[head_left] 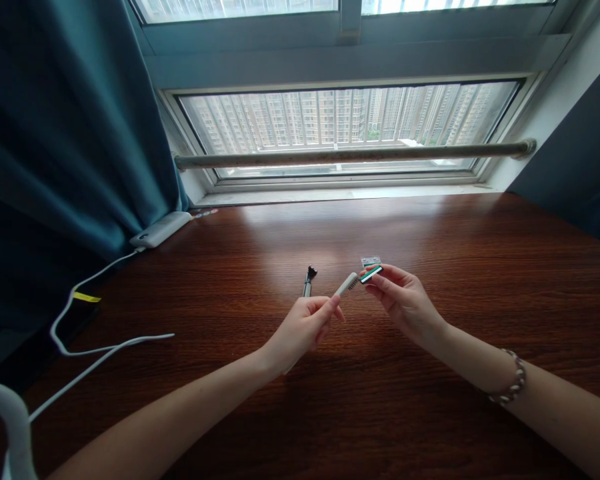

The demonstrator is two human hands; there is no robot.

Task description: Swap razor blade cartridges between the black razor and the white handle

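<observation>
My left hand (314,323) is closed round a small white brush (347,285), whose dark bristles point toward my right hand. Between the fingertips of my right hand (405,300) is a green and black razor cartridge (371,274). The brush tip is right beside the cartridge; whether they touch I cannot tell. Just behind the cartridge shows a clear plastic case (371,261), partly covered by it. A razor handle (307,285) with a black head end lies on the table beyond my left hand, which hides its lower part.
The brown wooden table (460,253) reaches to the window sill. On the left are a white power strip (161,230), a white cable (100,353), a yellow tag (87,297) and a curved white stand (10,413). A blue curtain (75,113) hangs there. A metal rail (350,157) crosses the window.
</observation>
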